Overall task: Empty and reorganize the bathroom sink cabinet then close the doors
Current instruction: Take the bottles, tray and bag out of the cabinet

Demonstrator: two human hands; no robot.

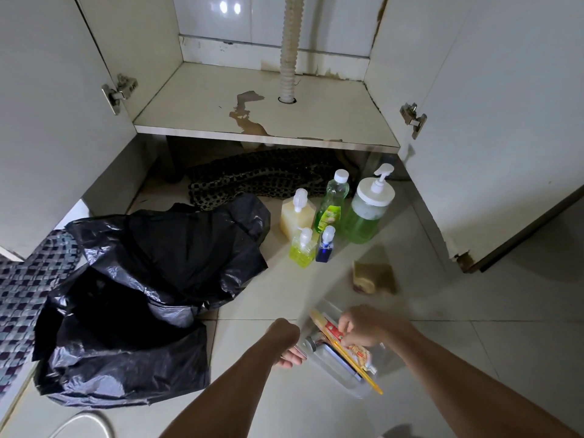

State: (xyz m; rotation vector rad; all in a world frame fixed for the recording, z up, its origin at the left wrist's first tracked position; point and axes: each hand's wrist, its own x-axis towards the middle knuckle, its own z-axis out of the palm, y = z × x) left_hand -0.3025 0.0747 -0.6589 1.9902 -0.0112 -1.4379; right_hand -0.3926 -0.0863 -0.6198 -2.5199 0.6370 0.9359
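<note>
The sink cabinet [262,102] stands with both doors wide and a bare, stained shelf around a white drain hose [288,49]. On the floor in front stand several bottles: a yellow pump bottle [297,216], a green bottle [331,203], a large green pump jar [366,213], a small yellow-green bottle [302,249] and a small blue bottle [325,245]. Near the bottom, my left hand [289,343] grips the edge of a clear plastic container [341,365]. My right hand [366,325] pinches a red-and-orange tube [331,330] lying in that container beside a yellow stick.
A crumpled black rubbish bag [142,295] covers the floor at the left. A checked mat [28,289] lies at the far left and a dark patterned cloth [259,178] lies under the shelf. A brown sponge [374,276] sits right of the bottles. The right door [505,121] juts out.
</note>
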